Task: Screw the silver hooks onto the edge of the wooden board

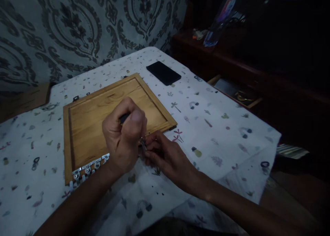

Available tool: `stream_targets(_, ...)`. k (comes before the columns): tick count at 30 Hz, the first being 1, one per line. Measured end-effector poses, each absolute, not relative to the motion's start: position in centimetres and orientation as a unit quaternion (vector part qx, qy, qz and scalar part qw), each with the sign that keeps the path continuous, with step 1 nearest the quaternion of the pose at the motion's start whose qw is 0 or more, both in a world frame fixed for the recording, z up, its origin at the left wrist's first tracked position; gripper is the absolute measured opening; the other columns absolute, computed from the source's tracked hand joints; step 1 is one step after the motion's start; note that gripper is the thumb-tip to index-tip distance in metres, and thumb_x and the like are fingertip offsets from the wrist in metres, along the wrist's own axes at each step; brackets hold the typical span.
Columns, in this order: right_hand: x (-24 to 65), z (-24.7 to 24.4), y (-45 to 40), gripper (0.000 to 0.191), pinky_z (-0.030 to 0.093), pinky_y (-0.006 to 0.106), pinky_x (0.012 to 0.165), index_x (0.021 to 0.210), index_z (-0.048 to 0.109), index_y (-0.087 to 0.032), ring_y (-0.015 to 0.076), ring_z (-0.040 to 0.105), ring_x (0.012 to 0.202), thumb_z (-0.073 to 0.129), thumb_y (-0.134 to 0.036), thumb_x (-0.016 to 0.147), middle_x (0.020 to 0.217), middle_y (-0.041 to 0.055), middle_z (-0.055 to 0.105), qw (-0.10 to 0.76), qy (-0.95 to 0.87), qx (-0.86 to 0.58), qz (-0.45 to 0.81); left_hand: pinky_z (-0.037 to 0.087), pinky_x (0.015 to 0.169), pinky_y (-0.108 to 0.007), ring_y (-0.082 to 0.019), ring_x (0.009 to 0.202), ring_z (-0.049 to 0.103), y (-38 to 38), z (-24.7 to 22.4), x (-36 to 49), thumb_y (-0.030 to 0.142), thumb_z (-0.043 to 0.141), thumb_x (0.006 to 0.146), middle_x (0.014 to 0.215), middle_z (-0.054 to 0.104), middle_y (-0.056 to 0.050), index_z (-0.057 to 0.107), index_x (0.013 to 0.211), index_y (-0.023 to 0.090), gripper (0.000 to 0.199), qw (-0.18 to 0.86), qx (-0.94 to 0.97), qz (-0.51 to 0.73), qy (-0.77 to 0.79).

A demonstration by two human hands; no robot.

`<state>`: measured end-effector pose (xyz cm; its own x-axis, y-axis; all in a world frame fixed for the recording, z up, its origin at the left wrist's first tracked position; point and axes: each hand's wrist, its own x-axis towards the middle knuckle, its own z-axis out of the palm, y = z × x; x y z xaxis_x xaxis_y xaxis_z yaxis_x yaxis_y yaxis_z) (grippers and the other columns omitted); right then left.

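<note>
A wooden panel (103, 109) with a raised frame lies on the patterned tablecloth. Along its near left edge sits a row of small shiny metal clips (87, 169). My left hand (126, 133) is wrapped round a dark handle (124, 118), held upright over the panel's near edge; its lower end is hidden by the fingers. Just right of it, my right hand (162, 153) pinches a small metal piece (143, 144) at the panel's near edge.
A black phone (163, 72) lies beyond the panel on the tablecloth (227, 160). Cardboard (25, 100) rests at the far left. A dark red cabinet with an open drawer (234, 91) stands at the right, a clear bottle (218, 23) on top.
</note>
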<state>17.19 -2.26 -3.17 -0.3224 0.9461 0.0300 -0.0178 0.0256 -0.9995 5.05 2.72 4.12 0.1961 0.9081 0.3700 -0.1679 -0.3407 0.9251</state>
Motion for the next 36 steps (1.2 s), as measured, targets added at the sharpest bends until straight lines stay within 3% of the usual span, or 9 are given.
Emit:
stream_targets(3,17.3,-3.1,-2.3,0.005,0.049,0.026,0.061,0.097,0.046,-0.022,0.0122,0.060,0.065,0.051,-0.021,0.094,0.076,-0.0010,0.060,0.422,-0.582,-0.398,0.570,0.019,0.042,-0.026,-0.007,0.043,0.023,3.6,4.1,5.1,0.022,0.053,0.086,0.051,0.031,0.004,0.040,0.059,0.019,0.030,0.523,0.582,0.563,0.266)
stream_targets(10,17.4,-2.8,-2.2,0.009,0.047,0.025,0.061,0.098,0.047,-0.022,0.0125,0.059,0.065,0.051,-0.016,0.092,0.073,-0.0021,0.060,0.415,-0.600,-0.412,0.546,0.023,0.043,-0.025,-0.007,0.044,0.027,4.3,3.8,4.7,0.028,0.053,0.089,0.053,0.034,0.003,0.041,0.059,0.018,0.035,0.571,0.654,0.454,0.200)
stream_targets(15,17.3,-2.8,-2.2,0.008,0.050,0.026,0.061,0.096,0.046,-0.022,0.0121,0.061,0.064,0.053,-0.022,0.092,0.073,-0.0019,0.062,0.401,-0.574,-0.423,0.575,0.022,0.042,-0.024,-0.005,0.040,0.024,3.6,6.1,4.0,0.021,0.058,0.085,0.050,0.029,0.005,0.039,0.057,0.017,0.033,0.585,0.584,0.506,0.245)
stream_targets(19,17.1,-2.6,-2.3,0.008,0.050,0.027,0.060,0.095,0.047,-0.022,0.0118,0.060,0.063,0.053,-0.023,0.091,0.073,-0.0016,0.062,0.407,-0.572,-0.429,0.569,0.024,0.040,-0.023,-0.004,0.037,0.025,2.8,7.4,3.7,0.022,0.059,0.082,0.045,0.026,0.006,0.036,0.053,0.016,0.038,0.597,0.595,0.477,0.249)
stream_targets(26,17.1,-2.8,-2.3,0.010,0.049,0.027,0.059,0.095,0.045,-0.022,0.0119,0.059,0.063,0.053,-0.021,0.090,0.071,-0.0023,0.061,0.411,-0.575,-0.421,0.568,0.018,0.039,-0.023,-0.005,0.040,0.018,2.5,5.7,4.3,0.020,0.052,0.085,0.049,0.017,0.007,0.032,0.055,0.018,0.036,0.597,0.575,0.507,0.239)
stream_targets(36,17.1,-2.6,-2.3,0.010,0.049,0.026,0.059,0.094,0.045,-0.022,0.0118,0.060,0.063,0.054,-0.021,0.090,0.070,-0.0029,0.060,0.411,-0.576,-0.428,0.562,0.018,0.043,-0.025,-0.005,0.041,0.018,2.4,4.7,4.3,0.027,0.051,0.089,0.050,0.019,0.007,0.035,0.058,0.018,0.036,0.604,0.575,0.503,0.225)
